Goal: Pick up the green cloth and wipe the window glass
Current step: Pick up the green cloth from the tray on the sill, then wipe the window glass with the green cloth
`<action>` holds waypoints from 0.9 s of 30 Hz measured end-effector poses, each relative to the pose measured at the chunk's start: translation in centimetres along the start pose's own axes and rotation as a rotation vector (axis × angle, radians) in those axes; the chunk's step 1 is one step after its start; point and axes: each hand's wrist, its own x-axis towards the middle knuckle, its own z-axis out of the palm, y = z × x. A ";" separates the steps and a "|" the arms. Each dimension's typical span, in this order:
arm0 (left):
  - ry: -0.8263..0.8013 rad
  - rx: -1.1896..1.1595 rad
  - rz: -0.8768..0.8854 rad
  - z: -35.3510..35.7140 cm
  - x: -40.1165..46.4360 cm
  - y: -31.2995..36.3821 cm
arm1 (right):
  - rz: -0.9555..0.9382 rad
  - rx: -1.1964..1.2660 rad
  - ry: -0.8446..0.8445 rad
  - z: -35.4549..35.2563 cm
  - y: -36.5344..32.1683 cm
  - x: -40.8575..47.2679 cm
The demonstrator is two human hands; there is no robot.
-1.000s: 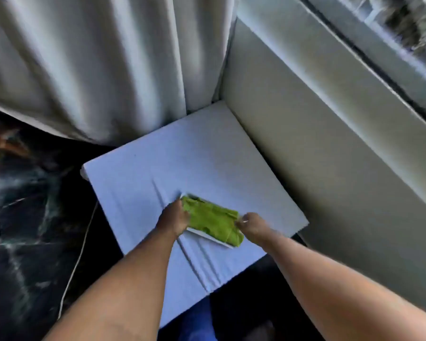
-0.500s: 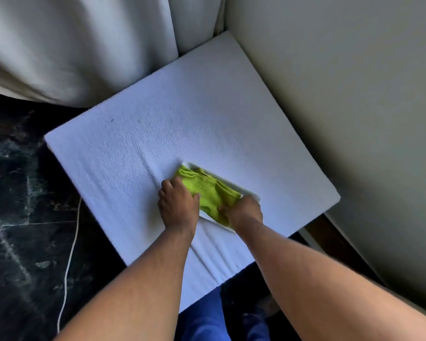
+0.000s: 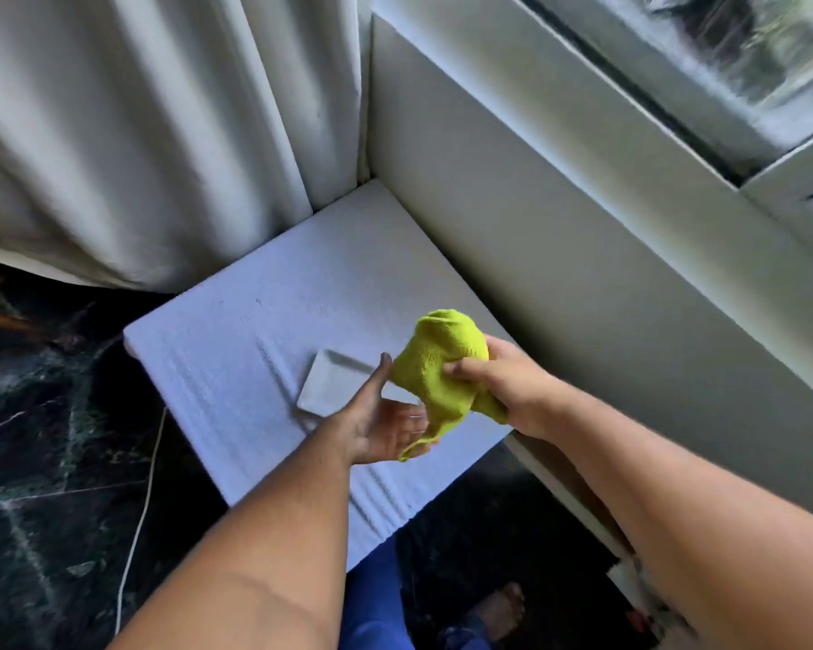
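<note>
The green cloth (image 3: 442, 368) is bunched up in the air above the white block, and my right hand (image 3: 512, 387) is shut on its right side. A corner of the cloth hangs down onto my left hand (image 3: 381, 419), which is palm-up and open just below it, fingers spread and touching the cloth's edge. The window glass (image 3: 742, 44) shows at the top right, above a pale sill and wall. A small white rectangular tray (image 3: 329, 384) lies bare on the block, left of my hands.
A white foam-like block (image 3: 254, 349) sits in the corner against the wall (image 3: 559, 255). Grey curtains (image 3: 137, 133) hang at the left. The floor (image 3: 34, 438) is dark marble with a thin white cord (image 3: 142, 499) along it. My blue trouser leg and bare foot are below.
The cloth has come up off the white tray, gathered into my right hand. My left hand has let go and turned palm-up. The view has tilted up, so the window shows again.
</note>
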 end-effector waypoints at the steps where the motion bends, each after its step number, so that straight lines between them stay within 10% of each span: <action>1: -0.085 -0.053 0.084 2.6 -1.1 0.2 | -0.023 -0.007 -0.006 -1.4 -1.5 -2.4; 6: -0.180 0.024 0.464 15.0 -10.2 1.9 | -0.138 -0.059 0.184 -8.4 -6.5 -14.6; 14: -0.094 0.967 0.670 33.2 -26.3 0.4 | -0.473 -0.069 0.552 -13.8 -9.3 -30.8; 19: -0.277 1.094 0.833 43.2 -34.8 -1.6 | -0.615 -0.014 0.649 -17.2 -11.5 -39.8; 27: -0.690 1.228 1.346 65.3 -46.4 -9.5 | -1.044 -0.179 1.502 -27.6 -21.0 -61.1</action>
